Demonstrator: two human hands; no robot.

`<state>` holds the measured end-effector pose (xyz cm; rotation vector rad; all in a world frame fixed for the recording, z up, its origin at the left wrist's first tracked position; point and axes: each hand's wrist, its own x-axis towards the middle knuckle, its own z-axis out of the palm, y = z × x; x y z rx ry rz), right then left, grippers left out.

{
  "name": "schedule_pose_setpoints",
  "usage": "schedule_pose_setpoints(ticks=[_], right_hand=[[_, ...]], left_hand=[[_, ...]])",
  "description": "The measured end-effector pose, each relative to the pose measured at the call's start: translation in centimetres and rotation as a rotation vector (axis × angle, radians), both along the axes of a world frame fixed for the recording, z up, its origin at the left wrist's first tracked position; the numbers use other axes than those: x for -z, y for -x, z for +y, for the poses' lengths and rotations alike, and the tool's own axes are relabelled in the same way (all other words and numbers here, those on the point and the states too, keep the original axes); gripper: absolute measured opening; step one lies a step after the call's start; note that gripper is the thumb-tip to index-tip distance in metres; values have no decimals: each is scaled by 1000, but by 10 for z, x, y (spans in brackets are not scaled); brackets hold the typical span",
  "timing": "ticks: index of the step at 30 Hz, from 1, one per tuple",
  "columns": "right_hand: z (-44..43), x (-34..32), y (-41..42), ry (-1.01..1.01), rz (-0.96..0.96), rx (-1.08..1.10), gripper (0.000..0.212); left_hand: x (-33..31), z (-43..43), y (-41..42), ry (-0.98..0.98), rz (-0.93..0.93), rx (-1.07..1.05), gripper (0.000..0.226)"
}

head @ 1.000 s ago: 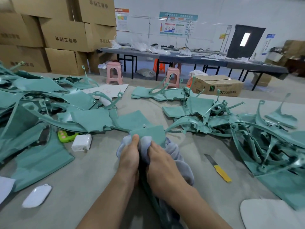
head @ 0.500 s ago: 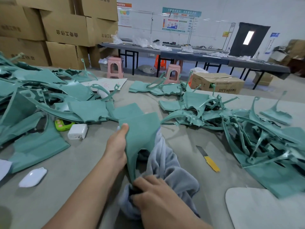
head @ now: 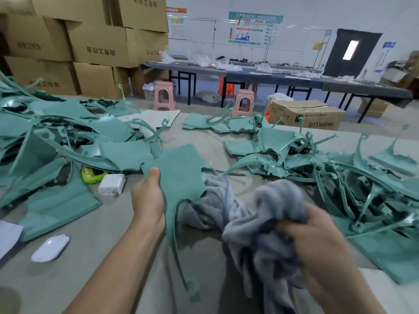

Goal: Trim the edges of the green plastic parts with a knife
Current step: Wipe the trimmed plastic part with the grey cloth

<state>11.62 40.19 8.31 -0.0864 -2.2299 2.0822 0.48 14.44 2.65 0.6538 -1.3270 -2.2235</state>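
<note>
Green part [head: 181, 173] pinched in left hand [head: 148, 200], right hand [head: 317, 234] clutching grey cloth [head: 260, 223] between 2 piles.

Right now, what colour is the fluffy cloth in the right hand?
Grey soft cloth, gripped by the right hand; head view.

Right hand [head: 317, 232] smeared by motion blur, its fingers buried in the grey cloth [head: 260, 223], green pile [head: 34, 143] at nine o'clock cut by the edge, far posters [head: 254, 30] unreadable

The left hand [head: 148, 200] holds a green part [head: 179, 175] by its edge above the worktop [head: 108, 236]; the right hand [head: 317, 241] clutches a grey cloth [head: 256, 225]. Green parts are piled on both sides.
</note>
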Motion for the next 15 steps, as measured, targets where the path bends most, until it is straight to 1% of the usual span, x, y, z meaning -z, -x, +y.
schedule_pose_setpoints(ticks=[1, 2, 4, 5, 6, 7, 8, 9, 10, 11, 12, 13, 14, 15], right_hand=[[7, -4, 9, 129, -18, 85, 15], [9, -3, 18, 228, -21, 138, 16], [-4, -2, 29, 348, -94, 88, 23], [-16, 1, 33, 398, -151, 44, 22], [-27, 7, 37, 437, -203, 20, 19], [-38, 12, 39, 459, -233, 18, 17], [-44, 20, 43, 461, -240, 26, 17], [-48, 26, 47, 468, -242, 23, 18], [-48, 28, 48, 461, -246, -1, 20], [-46, 29, 49, 470, -256, -49, 22], [-41, 30, 50, 487, -289, -80, 27], [-37, 32, 52, 515, -313, -110, 33], [-32, 36, 54, 479, -343, -103, 38], [-30, 37, 54, 507, -359, -101, 39]], left_hand=[[0, -2, 1, -21, -17, 37, 20], [0, 0, 0, -59, -58, 118, 23], [0, 13, -4, -99, -162, 325, 30], [0, 22, -6, -53, -179, 407, 31], [1, 30, -8, 82, -160, 463, 31], [3, 37, -9, 296, -114, 478, 32], [6, 41, -11, 570, -87, 452, 38], [9, 40, -11, 825, -90, 375, 50], [8, 40, -13, 985, -92, 311, 63], [9, 40, -14, 1087, -62, 267, 72], [10, 41, -15, 1194, -11, 260, 72], [12, 41, -16, 1264, 44, 276, 66], [14, 42, -19, 1303, 78, 314, 58], [15, 47, -18, 1271, 94, 398, 55]])
